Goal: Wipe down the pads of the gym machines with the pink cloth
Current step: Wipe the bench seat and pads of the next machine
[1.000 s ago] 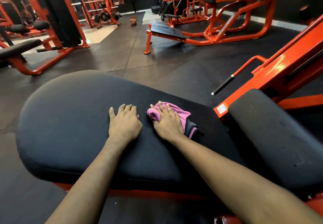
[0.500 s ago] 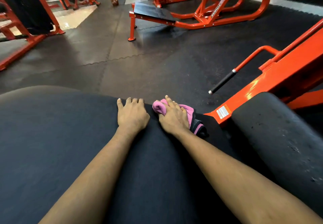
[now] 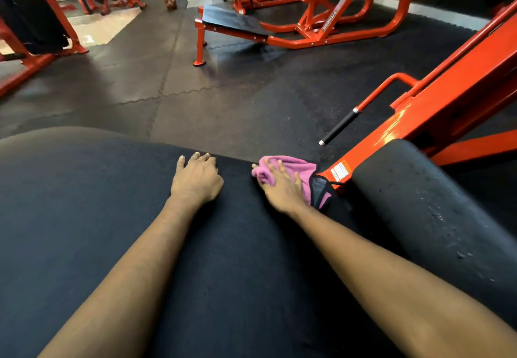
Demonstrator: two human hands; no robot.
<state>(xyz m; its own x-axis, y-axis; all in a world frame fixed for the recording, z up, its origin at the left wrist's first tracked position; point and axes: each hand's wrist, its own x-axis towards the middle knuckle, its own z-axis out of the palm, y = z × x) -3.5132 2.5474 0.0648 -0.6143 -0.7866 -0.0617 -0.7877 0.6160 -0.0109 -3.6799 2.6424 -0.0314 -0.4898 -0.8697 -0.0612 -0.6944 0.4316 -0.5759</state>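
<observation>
while the left hand (image 3: 195, 181) rests on the black pad (image 3: 84, 217), fingers relaxed, the right hand (image 3: 279, 190) presses the pink cloth (image 3: 300, 169) down. its fingers are spread straight.

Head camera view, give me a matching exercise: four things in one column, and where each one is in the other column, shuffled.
1 pink cloth
2 left hand
3 black-gripped metal handle
4 white warning sticker

A on the orange steel frame
B resting bare on the large black pad
C under the right hand
D jutting out above the rubber floor mats

Pairs: 1-C, 2-B, 3-D, 4-A
</observation>
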